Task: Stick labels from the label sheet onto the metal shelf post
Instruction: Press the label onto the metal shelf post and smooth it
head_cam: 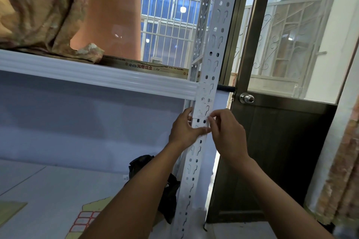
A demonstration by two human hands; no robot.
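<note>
Head view: left hand (184,128) grips the upright metal shelf post (213,44); right hand (227,134) pinches a white label (203,115) against it. Label sheet (83,219) lies below-left, nearer the left hand.

Two hands (184,128) (227,134), one shelf post (217,44), one label sheet (83,219), one doorknob (246,98)

Right of the right hand (227,132) stands a dark brown door (272,151) with a round metal knob (246,98) and a glass pane (291,35) above. Up and left of the hand, a barred window (167,25) shows daylight; below lies a pale floor (48,190).
</note>
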